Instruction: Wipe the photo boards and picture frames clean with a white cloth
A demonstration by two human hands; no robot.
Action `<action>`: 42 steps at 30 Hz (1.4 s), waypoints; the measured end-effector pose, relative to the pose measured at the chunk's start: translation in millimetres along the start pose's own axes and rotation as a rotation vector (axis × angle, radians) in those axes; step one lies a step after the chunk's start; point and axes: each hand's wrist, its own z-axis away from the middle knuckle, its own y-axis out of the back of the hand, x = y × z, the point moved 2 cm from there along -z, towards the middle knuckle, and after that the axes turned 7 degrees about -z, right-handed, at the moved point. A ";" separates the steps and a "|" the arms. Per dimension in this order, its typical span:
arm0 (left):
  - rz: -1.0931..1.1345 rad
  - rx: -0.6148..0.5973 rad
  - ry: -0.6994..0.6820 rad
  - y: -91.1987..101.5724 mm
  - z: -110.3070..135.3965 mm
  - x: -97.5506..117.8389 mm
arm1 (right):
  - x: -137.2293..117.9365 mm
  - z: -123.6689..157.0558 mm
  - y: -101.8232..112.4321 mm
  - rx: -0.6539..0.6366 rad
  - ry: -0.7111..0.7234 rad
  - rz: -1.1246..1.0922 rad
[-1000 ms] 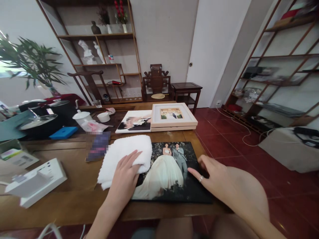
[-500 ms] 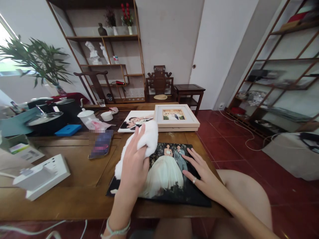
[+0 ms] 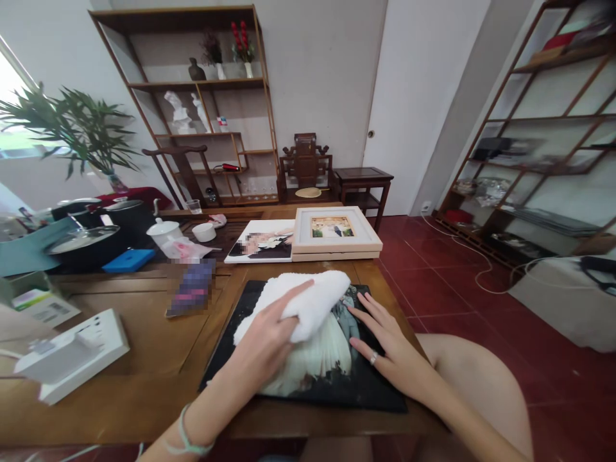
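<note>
A dark wedding photo panel [image 3: 356, 391] lies flat near the table's front edge, showing a white gown and a grey suit. On its upper left part rests a folded white towel [image 3: 308, 301], which hides much of the picture. My left hand [image 3: 269, 337], with a pale band at the wrist, is closed on the towel and presses it against the panel. Over at the panel's right edge, my right hand [image 3: 387, 337] lies with fingers spread, touching the surface. It wears a ring and holds nothing.
Behind the panel lie a light-framed picture [image 3: 337, 249] and another photo panel [image 3: 257, 234]. Left on the wooden table [image 3: 158, 391] are a white power strip [image 3: 86, 359], a blurred purple item [image 3: 192, 289], a blue box [image 3: 129, 260], a white cup [image 3: 204, 232] and dark pots [image 3: 86, 247].
My left hand has moved the towel right and nearer, from the panel's upper left corner across the picture. My right hand stays at the right edge. The view has shifted slightly.
</note>
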 end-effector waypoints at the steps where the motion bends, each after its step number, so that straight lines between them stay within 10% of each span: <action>1: 0.010 0.048 0.064 6.0 0.1 -6.3 | 0.3 0.0 -0.1 0.001 0.002 -0.003; 7: -0.186 0.297 0.118 25.3 13.8 -48.1 | 1.9 0.3 -0.7 0.021 -0.002 -0.018; 14: -0.104 -0.127 -0.040 2.7 36.7 -63.7 | 1.9 -0.9 1.0 0.010 -0.010 -0.027; 20: -0.186 -0.245 -0.058 -6.9 33.8 -52.3 | 11.4 -13.1 5.9 -0.054 0.030 -0.040; 42: -0.252 -0.232 0.076 -16.3 37.4 -47.9 | 7.1 -22.8 13.1 0.014 0.085 -0.261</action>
